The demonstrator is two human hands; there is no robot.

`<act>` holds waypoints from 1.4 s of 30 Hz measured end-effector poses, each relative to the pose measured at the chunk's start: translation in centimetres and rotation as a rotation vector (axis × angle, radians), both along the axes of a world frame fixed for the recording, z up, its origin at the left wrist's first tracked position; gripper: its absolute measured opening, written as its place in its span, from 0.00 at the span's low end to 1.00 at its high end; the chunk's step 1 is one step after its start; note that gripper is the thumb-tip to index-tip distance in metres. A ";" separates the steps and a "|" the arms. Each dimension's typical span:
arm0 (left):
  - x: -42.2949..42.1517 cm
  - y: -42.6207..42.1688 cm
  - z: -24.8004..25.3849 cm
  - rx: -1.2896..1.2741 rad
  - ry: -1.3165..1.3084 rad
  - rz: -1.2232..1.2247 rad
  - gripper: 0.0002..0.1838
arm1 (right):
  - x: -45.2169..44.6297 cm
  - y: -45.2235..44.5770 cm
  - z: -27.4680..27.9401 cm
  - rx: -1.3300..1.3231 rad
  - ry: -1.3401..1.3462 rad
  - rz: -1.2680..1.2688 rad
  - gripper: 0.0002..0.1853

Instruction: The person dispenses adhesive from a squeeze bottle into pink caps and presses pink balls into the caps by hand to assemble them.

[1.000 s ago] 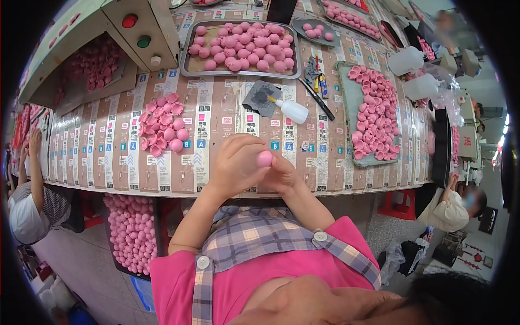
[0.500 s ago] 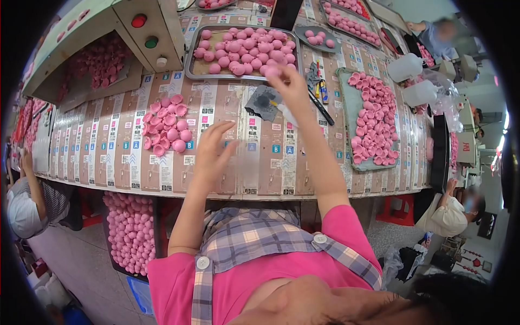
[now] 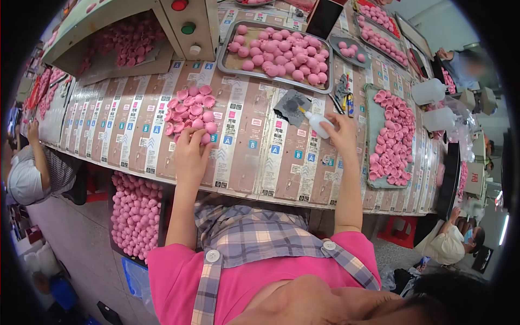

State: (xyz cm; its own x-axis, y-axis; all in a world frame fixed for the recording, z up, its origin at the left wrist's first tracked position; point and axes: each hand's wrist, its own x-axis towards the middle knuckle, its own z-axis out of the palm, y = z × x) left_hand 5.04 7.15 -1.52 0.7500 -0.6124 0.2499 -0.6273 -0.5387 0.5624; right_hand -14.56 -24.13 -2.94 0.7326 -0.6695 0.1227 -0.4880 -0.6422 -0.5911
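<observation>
My left hand is at the near edge of a small pile of pink plastic half-shells, some cup side up, some dome side up. Its fingers are closed on a pink half-shell, partly hidden by them. On the right, my right hand grips a small white squeeze bottle with a yellow tip. The bottle lies tilted, its tip over a dark grey cloth. Beyond, a metal tray bears many round pink balls.
A green-grey tray of pink half-shells lies to the right. Behind my right hand are a black pen and a yellow tool. A machine with buttons stands at left. A bin of pink balls sits below. Other people sit at both sides.
My right hand has left the ball tray, where it held a pink ball, and now grips the squeeze bottle. My left hand has moved to the half-shell pile and closed. The view has shifted.
</observation>
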 end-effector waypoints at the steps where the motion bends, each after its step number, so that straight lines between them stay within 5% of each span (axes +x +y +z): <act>1: 0.0 0.1 -0.3 -0.005 0.005 0.002 0.17 | -0.4 0.3 -0.3 0.081 0.012 -0.004 0.21; 6: -0.2 0.4 -0.5 -0.046 0.003 0.006 0.15 | -0.6 2.2 -0.5 0.023 0.037 -0.022 0.23; 9: -0.3 0.6 0.2 -0.166 0.164 0.048 0.14 | -0.6 3.0 -0.5 0.214 -0.049 -0.075 0.23; 12: 0.0 0.4 -0.4 -0.405 0.399 0.005 0.13 | -0.8 5.2 1.1 0.701 -0.390 -0.092 0.23; 15: -1.7 -2.0 0.5 -0.866 1.136 -0.090 0.13 | 0.0 9.4 2.7 1.135 -0.686 0.081 0.22; 17: -3.7 -4.1 1.6 -0.879 1.359 -0.149 0.13 | 0.6 11.8 3.4 1.298 -0.713 0.158 0.22; 20: -6.0 -6.1 0.8 -0.827 1.542 -0.183 0.16 | 0.9 13.8 4.2 1.207 -0.693 0.218 0.21; 22: -7.0 -6.6 0.2 -0.724 1.589 -0.230 0.17 | 1.4 13.8 5.7 0.898 -0.646 0.272 0.21; 29: -7.3 -7.2 0.6 -0.611 1.425 -0.281 0.12 | 1.2 13.1 5.5 0.393 -0.454 0.459 0.20; 35: -7.9 -7.2 1.7 -0.829 1.444 -0.223 0.05 | 1.4 13.8 4.6 0.618 -0.523 0.340 0.19; 42: -7.7 -6.7 0.5 -0.538 0.723 -0.361 0.20 | 0.5 13.9 3.8 1.007 -0.653 0.180 0.19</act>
State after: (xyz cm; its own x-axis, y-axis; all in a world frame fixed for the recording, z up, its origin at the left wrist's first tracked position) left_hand -2.67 0.42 -0.98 0.6222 -0.7742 0.1162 -0.1099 0.0605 0.9921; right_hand -14.03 -10.18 0.82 0.8197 -0.5726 -0.0138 0.1368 0.2191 -0.9661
